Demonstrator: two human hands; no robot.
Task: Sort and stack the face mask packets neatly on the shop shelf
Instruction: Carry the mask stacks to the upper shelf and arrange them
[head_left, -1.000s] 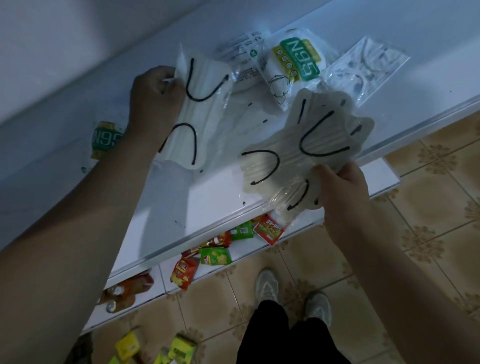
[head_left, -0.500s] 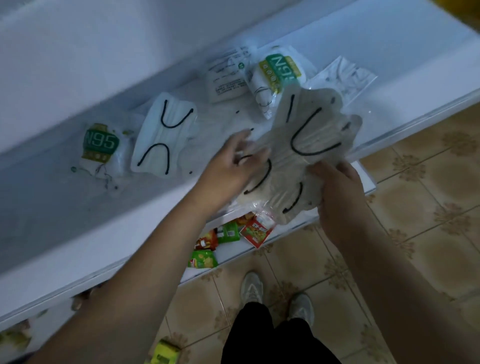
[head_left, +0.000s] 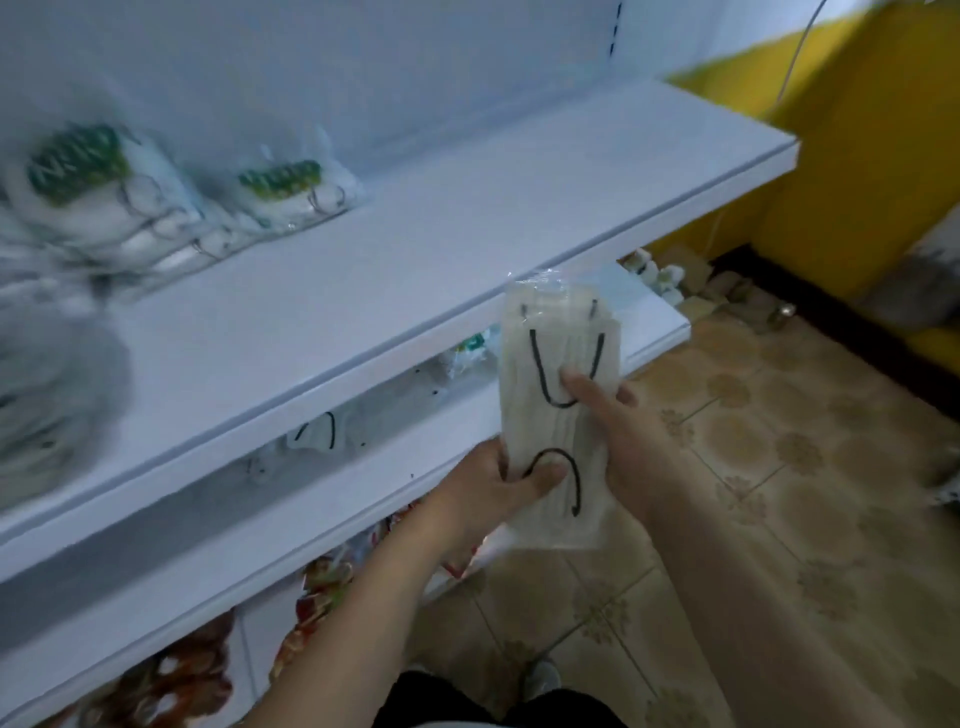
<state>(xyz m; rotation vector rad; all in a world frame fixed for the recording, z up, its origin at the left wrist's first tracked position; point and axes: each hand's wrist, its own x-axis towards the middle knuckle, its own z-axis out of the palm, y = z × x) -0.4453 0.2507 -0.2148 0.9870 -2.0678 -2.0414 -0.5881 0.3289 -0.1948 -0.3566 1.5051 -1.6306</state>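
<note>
Packets regathered — off shelf edge

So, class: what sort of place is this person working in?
Probably a small shop: tiered white shelves hold green-labelled mask packets, bright snack packets sit lower down, and both hands hold a bundle of wrapped masks.

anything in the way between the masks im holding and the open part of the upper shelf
Nothing visible. Both hands, left hand and right hand, hold the mask bundle in front of the upper shelf; the green-label packets sit further left.
</note>
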